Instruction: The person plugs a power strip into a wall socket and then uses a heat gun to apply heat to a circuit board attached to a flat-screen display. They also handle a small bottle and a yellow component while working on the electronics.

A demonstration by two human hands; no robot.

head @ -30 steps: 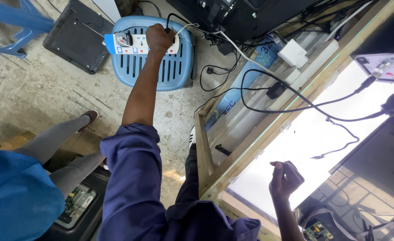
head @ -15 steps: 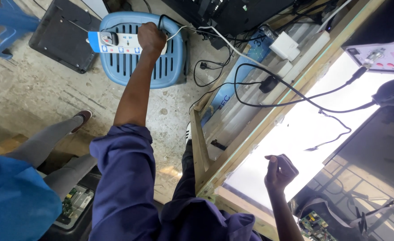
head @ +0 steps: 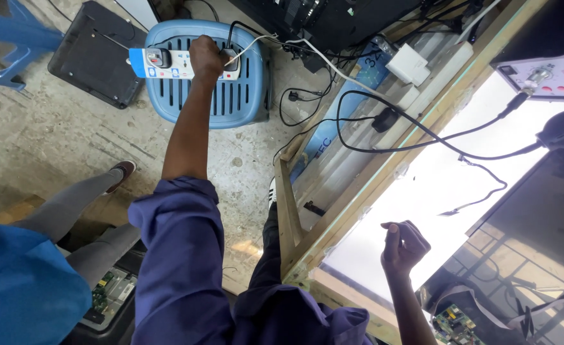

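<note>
The left hand (head: 206, 57) reaches far down to the white power strip (head: 183, 64) that lies across the top of a blue slatted plastic stool (head: 221, 96) on the concrete floor (head: 52, 147), toward eleven o'clock in the view. Its fingers are curled down over the strip near its right end, right beside a black plug (head: 231, 56) seated there; whether they pinch the plug or only press on the strip cannot be told. Another dark plug (head: 157, 57) sits in the strip toward its left end, and a white cable (head: 307, 50) runs off from the strip toward one o'clock. The right hand (head: 404, 246) is raised at five o'clock over the bright white panel lying on the wooden-framed tabletop (head: 333, 230), closed into a loose fist with nothing visible in it. A black cable (head: 422, 131) loops across the panel to a pale instrument box (head: 544, 75) at two o'clock. By this showing the work is at the strip itself: one lead looks plugged in, the hand is on the sockets, and the panel lies untouched.
</note>
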